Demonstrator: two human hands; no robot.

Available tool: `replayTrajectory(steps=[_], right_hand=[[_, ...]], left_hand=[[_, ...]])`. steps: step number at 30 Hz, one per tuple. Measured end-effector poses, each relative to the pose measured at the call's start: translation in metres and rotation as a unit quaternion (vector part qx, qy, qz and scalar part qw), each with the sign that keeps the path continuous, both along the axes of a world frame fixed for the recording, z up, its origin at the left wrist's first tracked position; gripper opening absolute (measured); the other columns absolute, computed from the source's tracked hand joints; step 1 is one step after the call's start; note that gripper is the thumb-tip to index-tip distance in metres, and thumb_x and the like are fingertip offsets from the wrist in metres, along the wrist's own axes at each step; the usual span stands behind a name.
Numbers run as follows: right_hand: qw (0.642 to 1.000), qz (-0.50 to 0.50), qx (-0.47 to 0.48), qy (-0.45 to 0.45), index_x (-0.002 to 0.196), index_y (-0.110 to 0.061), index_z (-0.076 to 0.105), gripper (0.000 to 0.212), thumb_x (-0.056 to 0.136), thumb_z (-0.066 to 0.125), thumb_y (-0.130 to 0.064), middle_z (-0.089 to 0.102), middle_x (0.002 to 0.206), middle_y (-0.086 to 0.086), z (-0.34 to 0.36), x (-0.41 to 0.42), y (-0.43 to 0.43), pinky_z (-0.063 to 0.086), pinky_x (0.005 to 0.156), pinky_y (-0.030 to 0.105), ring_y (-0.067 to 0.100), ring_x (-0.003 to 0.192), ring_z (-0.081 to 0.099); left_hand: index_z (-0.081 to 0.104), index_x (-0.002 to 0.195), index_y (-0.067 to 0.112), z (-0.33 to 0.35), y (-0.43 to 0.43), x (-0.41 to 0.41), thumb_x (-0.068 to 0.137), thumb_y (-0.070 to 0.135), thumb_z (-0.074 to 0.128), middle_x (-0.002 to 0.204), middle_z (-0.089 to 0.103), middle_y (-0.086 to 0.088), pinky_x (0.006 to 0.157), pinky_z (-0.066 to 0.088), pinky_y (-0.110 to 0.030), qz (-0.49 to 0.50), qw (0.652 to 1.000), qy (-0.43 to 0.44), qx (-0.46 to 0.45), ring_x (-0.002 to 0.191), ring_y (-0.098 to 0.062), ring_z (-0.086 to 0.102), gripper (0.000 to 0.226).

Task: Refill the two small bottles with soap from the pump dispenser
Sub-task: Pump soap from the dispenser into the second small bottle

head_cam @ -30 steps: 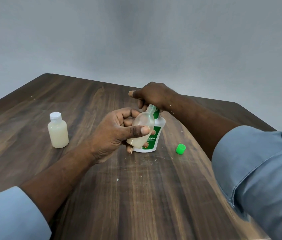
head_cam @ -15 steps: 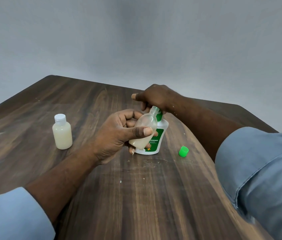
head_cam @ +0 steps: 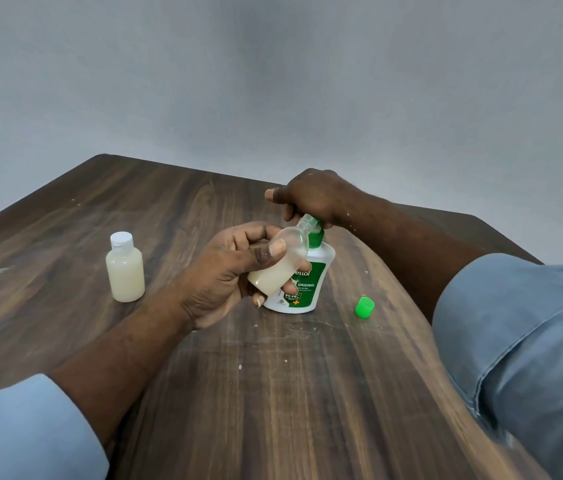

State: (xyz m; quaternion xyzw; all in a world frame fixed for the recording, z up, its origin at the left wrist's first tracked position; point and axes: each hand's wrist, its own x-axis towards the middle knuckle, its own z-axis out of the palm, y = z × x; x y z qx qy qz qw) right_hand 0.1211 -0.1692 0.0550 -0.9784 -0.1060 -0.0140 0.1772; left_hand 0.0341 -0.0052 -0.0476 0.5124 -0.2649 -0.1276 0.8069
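My left hand grips a small clear bottle, uncapped and tilted, with pale soap in its lower part. Its open neck sits under the green pump head of the white and green soap dispenser, which stands on the table. My right hand lies over the pump head with fingers curled down around it; the nozzle is hidden by the hand. The second small bottle stands upright at the left with a white cap on, nearly full of pale soap. A loose green cap lies on the table right of the dispenser.
A dark wooden table carries everything; its far edge runs just behind my right hand and its right edge slants under my right forearm. A plain grey wall stands behind. Small white specks dot the tabletop.
The hands and the bottles hold nearly the same pose. The view has shifted slightly, so everything sits a little lower and to the right in the picture.
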Motion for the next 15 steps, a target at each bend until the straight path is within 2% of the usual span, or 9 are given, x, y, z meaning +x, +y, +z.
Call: replayTrajectory(steps=[4, 10, 15], right_hand=[[0.999, -0.010, 0.029, 0.012, 0.070, -0.016, 0.071, 0.053, 0.097, 0.055, -0.058, 0.065, 0.066, -0.003, -0.0044, -0.0005, 0.0013, 0.043, 0.056, 0.027, 0.011, 0.055, 0.057], [0.999, -0.012, 0.038, 0.017, 0.067, -0.016, 0.069, 0.054, 0.098, 0.054, -0.058, 0.064, 0.063, -0.004, -0.0099, 0.0005, 0.0010, 0.041, 0.059, 0.028, 0.009, 0.053, 0.056], [1.000, -0.004, 0.002, 0.008, 0.071, -0.015, 0.071, 0.054, 0.097, 0.054, -0.060, 0.068, 0.072, 0.000, -0.0027, -0.0001, 0.0008, 0.043, 0.057, 0.028, 0.014, 0.060, 0.060]], left_hand=[[0.066, 0.114, 0.002, -0.0013, -0.0004, 0.0006, 0.087, 0.031, 0.080, 0.113, 0.070, -0.036, 0.048, 0.054, -0.022, 0.005, 1.000, 0.001, -0.005, 0.075, -0.030, 0.075, 0.043], [0.067, 0.110, 0.007, -0.0017, -0.0004, 0.0019, 0.086, 0.034, 0.078, 0.110, 0.072, -0.034, 0.043, 0.050, -0.024, 0.002, 1.000, -0.001, 0.000, 0.074, -0.030, 0.074, 0.038], [0.066, 0.115, 0.003, -0.0014, -0.0003, 0.0020, 0.079, 0.042, 0.086, 0.112, 0.071, -0.034, 0.043, 0.049, -0.023, -0.017, 1.000, -0.006, -0.011, 0.074, -0.029, 0.074, 0.057]])
